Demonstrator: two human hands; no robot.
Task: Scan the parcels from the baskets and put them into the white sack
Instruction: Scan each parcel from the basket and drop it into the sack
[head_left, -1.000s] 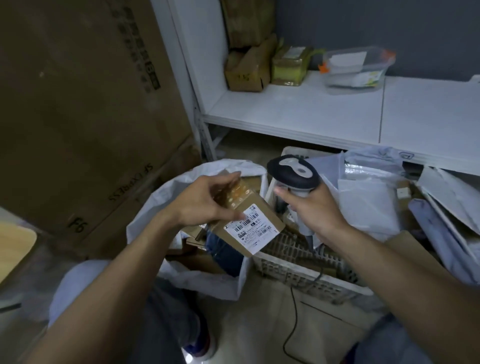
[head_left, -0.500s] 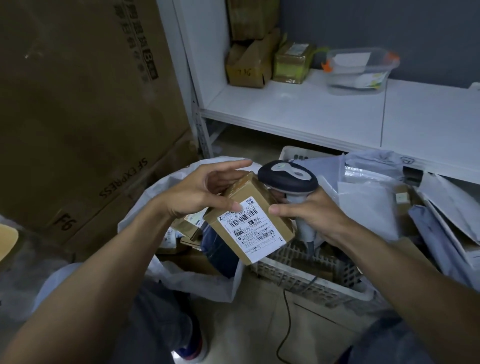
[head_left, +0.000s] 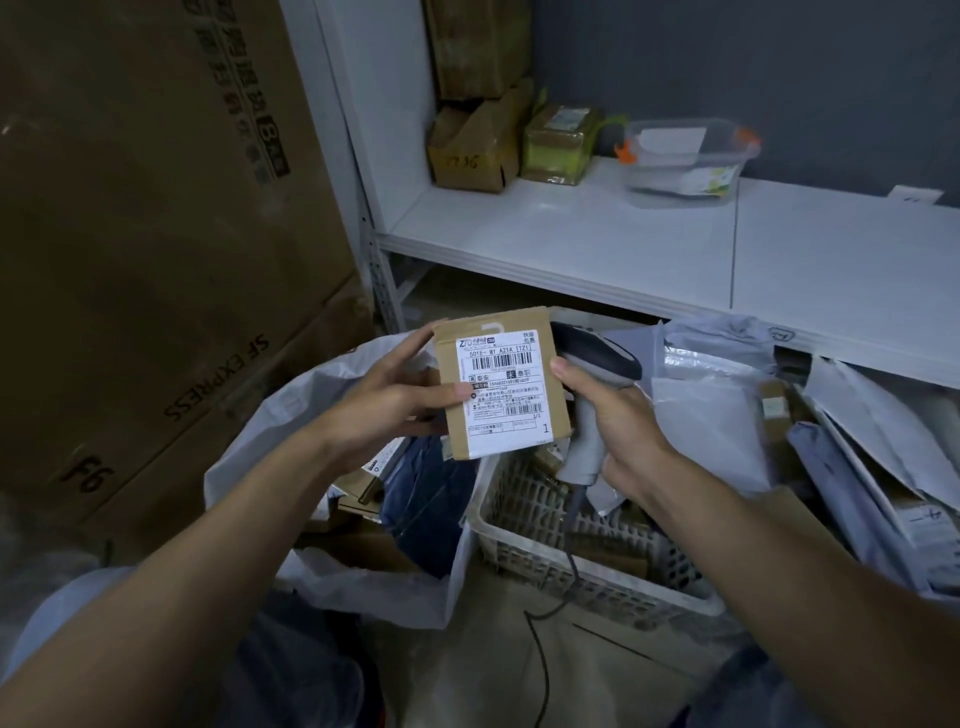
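My left hand (head_left: 387, 400) grips a small brown cardboard parcel (head_left: 498, 384) by its left edge, its white barcode label turned up toward me. My right hand (head_left: 618, 421) holds the grey and black barcode scanner (head_left: 597, 358) by its handle, the scanner head partly hidden behind the parcel and my thumb touching the parcel's right edge. Both are raised above the open white sack (head_left: 291, 415), which holds several parcels, and the white plastic basket (head_left: 524, 519) to its right.
Grey mailer bags (head_left: 727, 395) fill the basket and spill to the right. Behind them runs a white shelf (head_left: 597, 244) with cardboard boxes (head_left: 472, 150) and a clear plastic tub (head_left: 685, 161). Large brown cartons (head_left: 156, 260) stand at left. The scanner's cable (head_left: 540, 654) trails on the floor.
My left hand has lifted the parcel and turned it upright so the label faces me. The scanner has shifted behind the parcel's right side.
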